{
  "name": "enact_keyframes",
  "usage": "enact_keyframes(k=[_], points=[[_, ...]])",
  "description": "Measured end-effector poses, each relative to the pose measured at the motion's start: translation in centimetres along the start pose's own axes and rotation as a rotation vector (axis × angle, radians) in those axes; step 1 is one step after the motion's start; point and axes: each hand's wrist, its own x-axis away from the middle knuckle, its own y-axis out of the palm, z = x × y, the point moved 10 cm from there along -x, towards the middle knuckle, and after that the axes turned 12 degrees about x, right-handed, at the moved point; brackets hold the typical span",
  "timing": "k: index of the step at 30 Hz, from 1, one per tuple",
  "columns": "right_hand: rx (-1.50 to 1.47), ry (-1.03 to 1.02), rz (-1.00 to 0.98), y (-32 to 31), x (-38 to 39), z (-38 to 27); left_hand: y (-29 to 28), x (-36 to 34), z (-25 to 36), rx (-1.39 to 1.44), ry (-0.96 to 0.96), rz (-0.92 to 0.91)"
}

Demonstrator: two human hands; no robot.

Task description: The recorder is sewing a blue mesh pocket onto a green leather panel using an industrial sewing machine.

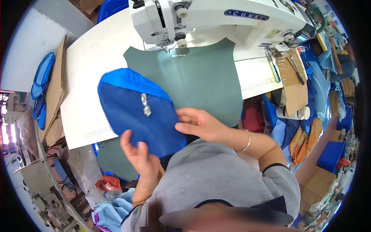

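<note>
My left hand (142, 154) grips the lower left of a blue mesh fabric piece (131, 116) with a brighter blue band along its top. A small silvery item (145, 104), too small to identify, lies on the mesh. My right hand (201, 125) holds the piece's right edge, fingers curled at it. The piece is raised over the left part of a flat grey-green panel (205, 85) with notched top corners. This panel lies under the needle area (167, 46) of a white sewing machine (208, 23), on a white table (85, 92).
Cardboard sheets (56, 96) with blue pieces (41, 85) stand at the left. At the right are cardboard (293, 96) with tools (297, 73), heaped fabrics (317, 89) and a blue bin (332, 154). A plastic bag (81, 174) and light-blue cloth (108, 212) are at lower left.
</note>
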Motion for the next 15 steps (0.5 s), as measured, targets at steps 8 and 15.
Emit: enact_keyframes(k=[8,15], points=[[-0.228,-0.148,0.173,-4.8,2.5,-1.8,7.7,4.2,3.2,-0.532,-0.705,-1.358],[0.258,-0.355,-0.041,-3.2,3.4,-6.9,12.0,-3.7,4.5,-0.807,0.040,-0.901]])
